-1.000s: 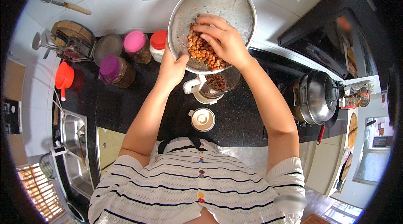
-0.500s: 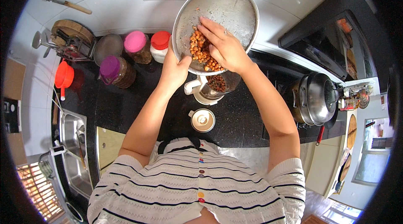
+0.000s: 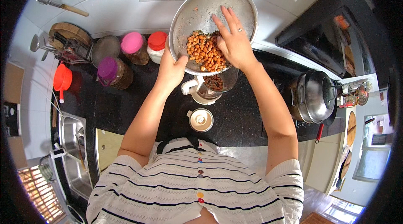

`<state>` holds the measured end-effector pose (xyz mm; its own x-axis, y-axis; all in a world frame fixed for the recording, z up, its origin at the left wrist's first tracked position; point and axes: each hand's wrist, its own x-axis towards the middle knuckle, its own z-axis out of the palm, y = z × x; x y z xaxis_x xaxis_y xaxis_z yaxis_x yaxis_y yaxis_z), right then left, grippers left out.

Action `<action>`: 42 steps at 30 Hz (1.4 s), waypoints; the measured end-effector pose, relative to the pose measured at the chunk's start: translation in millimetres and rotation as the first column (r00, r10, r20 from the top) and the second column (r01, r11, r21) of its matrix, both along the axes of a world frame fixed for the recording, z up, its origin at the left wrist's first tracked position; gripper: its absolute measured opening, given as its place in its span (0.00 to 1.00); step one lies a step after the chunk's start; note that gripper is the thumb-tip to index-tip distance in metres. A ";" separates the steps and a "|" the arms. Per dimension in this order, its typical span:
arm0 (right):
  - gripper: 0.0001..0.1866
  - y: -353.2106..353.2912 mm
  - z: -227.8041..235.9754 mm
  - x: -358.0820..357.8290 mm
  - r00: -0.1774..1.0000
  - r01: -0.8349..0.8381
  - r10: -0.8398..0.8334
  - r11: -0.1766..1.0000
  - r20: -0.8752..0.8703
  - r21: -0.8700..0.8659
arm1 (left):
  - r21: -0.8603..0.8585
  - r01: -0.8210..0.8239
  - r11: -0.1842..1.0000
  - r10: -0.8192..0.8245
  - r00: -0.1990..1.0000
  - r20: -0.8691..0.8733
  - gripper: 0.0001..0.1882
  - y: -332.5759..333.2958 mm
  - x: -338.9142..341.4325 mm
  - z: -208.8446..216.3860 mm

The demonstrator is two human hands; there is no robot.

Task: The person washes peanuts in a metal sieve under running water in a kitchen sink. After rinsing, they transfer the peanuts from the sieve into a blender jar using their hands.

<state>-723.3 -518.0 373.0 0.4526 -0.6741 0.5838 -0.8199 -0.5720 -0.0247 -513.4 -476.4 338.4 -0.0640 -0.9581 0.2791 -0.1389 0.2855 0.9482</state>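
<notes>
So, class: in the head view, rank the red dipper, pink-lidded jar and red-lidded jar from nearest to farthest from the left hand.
From the left hand on the pan:
1. Red-lidded jar, just to its left.
2. Pink-lidded jar, further left.
3. Red dipper, far left.

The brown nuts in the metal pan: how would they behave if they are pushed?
The brown nuts would probably roll apart easily, being small, rounded and loose. They may slide, since the metal pan appears tilted and they gather toward its lower side. Each is likely light, looking small beside the fingers.
</notes>
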 end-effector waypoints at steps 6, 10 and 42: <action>0.31 24.0 -22.4 -11.7 0.987 -0.119 0.086 0.958 0.132 0.263 | -0.004 -0.049 0.999 0.049 0.999 -0.003 0.30 0.2 -0.8 -4.4; 0.29 39.3 -21.4 -17.6 0.988 -0.061 -0.004 0.906 0.152 0.418 | -0.051 -0.049 0.997 0.050 0.999 0.016 0.29 -2.3 0.5 -9.1; 0.34 26.6 -19.7 -5.4 0.933 -0.314 0.223 0.888 0.281 0.336 | -0.078 -0.054 0.996 0.055 0.998 0.009 0.29 -1.0 -6.8 -10.1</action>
